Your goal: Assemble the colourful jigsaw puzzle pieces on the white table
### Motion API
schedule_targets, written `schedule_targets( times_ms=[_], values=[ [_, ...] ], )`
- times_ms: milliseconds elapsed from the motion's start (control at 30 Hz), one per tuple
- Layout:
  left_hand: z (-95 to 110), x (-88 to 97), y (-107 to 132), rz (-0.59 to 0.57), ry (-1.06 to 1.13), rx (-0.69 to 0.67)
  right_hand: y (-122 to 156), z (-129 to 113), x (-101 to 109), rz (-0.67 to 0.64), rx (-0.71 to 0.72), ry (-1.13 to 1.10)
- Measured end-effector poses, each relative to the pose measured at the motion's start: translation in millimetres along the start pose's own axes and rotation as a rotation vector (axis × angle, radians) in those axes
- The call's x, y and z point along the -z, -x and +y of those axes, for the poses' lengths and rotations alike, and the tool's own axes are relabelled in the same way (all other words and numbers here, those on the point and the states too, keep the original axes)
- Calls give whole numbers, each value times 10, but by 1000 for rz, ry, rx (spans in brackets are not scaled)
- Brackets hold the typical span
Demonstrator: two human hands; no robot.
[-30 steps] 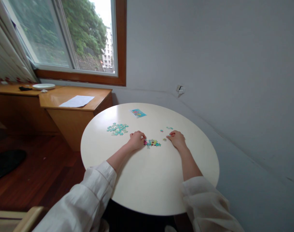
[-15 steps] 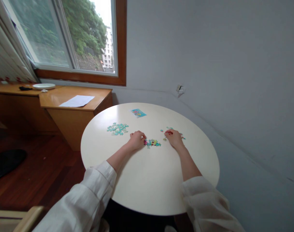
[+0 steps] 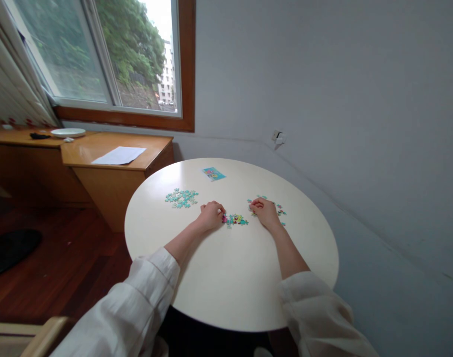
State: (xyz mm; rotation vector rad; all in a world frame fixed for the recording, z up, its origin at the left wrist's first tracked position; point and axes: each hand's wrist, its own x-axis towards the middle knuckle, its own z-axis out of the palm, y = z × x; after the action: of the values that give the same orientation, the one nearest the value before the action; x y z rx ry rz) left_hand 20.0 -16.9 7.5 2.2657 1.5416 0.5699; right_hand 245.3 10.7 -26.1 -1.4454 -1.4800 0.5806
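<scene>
On the round white table (image 3: 226,277) lies a small joined section of jigsaw puzzle (image 3: 236,219), yellow, teal and pink. My left hand (image 3: 212,215) rests at its left end, fingers curled closed onto the pink edge and covering part of it. To the right of that section, my right hand (image 3: 264,210) is over a loose group of jigsaw pieces (image 3: 280,210), some of them hidden under it. Its thumb and fingertips are pinched together around what seems to be a small jigsaw piece, mostly hidden.
A heap of teal jigsaw pieces (image 3: 182,198) lies on the left of the table. Farther back is a picture card (image 3: 213,173). A wooden desk (image 3: 157,144) with a paper sheet (image 3: 119,155) and a white plate (image 3: 68,133) stands beyond, below the window.
My right hand has shifted slightly left and away from me, uncovering more loose pieces on its right side. My left hand and the joined section look unmoved.
</scene>
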Motion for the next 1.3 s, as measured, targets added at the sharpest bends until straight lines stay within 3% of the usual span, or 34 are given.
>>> schedule_targets(
  times_ms=[233,600,900,1133,1300],
  values=[
    [-31,-30,-19,11,9,-10,13,-18,-24,-87,9,1],
    [-33,-42,-23,15,3,-2,40,-106,-46,-100,-30,-28],
    [-30,-39,-24,24,-1,-9,216,-333,-44,-436,53,-96],
    [-39,-52,-29,27,-2,-10,284,-451,-45,-630,-131,-285],
    [-51,-64,-35,18,-10,-14,296,-477,-28,-674,-168,-309]
  ],
)
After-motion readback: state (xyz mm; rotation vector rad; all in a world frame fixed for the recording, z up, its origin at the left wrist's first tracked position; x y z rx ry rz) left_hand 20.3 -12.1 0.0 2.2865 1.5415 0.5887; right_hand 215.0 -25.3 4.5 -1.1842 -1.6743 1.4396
